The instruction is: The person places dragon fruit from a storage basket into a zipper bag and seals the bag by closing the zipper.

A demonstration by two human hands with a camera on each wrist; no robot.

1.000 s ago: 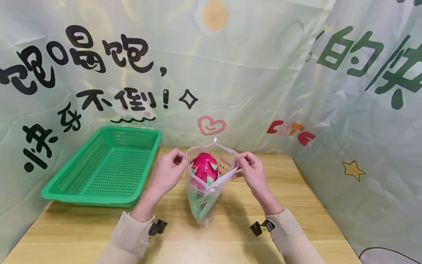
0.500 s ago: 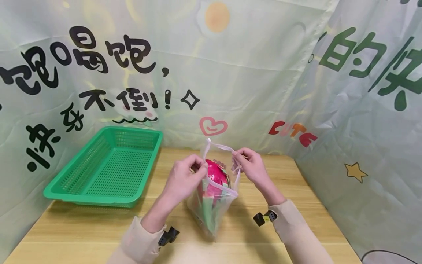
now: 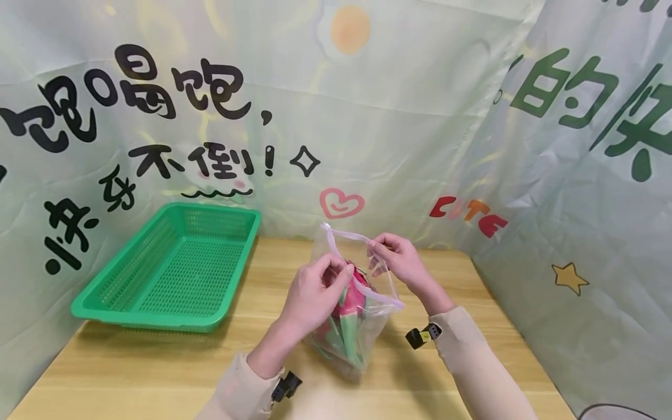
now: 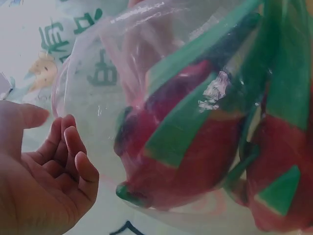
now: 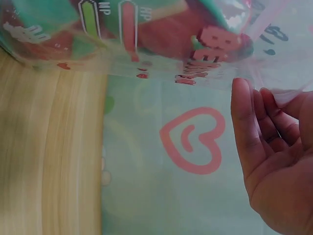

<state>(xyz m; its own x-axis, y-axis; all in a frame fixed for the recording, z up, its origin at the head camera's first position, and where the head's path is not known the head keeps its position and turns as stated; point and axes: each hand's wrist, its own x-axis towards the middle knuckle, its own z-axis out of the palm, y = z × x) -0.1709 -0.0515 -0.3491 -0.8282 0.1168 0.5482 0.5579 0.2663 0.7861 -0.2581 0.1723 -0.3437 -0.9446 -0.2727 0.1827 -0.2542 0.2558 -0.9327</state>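
A clear zip bag point(image 3: 380, 326) with a lilac rim stands tilted above the table, its mouth parted. Inside, pink-red dragon fruit with green leaves shows through the plastic; the left wrist view reveals one dragon fruit point(image 4: 200, 161) and another point(image 4: 279, 191) at the right edge. My left hand point(image 3: 312, 294) pinches the near side of the rim between thumb and finger. On the far right side of the mouth, my right hand point(image 3: 401, 256) pinches the rim too. Printed letters and bars mark the bag's face point(image 5: 137, 29) in the right wrist view.
A green plastic basket point(image 3: 226, 303) with a perforated bottom sits on the left of the wooden table point(image 3: 462, 361). Printed cloth point(image 3: 420, 116) hangs behind and along both sides. Small black cameras are strapped at both wrists.
My left hand has moved right and toward me along with the bag's near rim. The bag has shifted right and turned, and the dragon fruit sits lower behind the hand. My right hand barely moved.
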